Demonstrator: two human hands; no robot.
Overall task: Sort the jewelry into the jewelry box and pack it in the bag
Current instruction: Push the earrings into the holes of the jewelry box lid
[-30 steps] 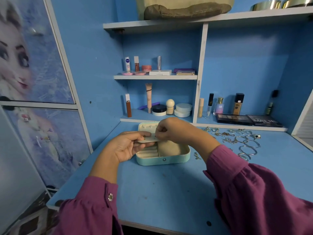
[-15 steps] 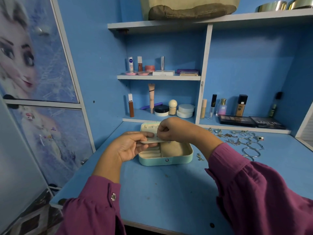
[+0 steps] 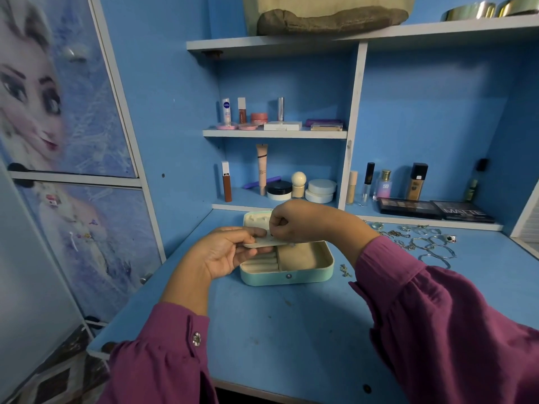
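Head camera: the mint jewelry box (image 3: 287, 274) sits open on the blue desk (image 3: 291, 330), a thin cream insert panel (image 3: 264, 243) held above it. The left hand (image 3: 224, 253) grips the panel's left end; the right hand (image 3: 297, 221) pinches at its top edge, what it pinches hidden. The loose jewelry (image 3: 425, 243) lies well apart to the right. A small piece could slip from the pinch and drop beside the box.

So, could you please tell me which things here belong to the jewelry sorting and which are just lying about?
Job:
jewelry box
insert panel, held by both hands
loose jewelry
earring
bag

Lying about:
cosmetics
eyeshadow palettes
metal tins
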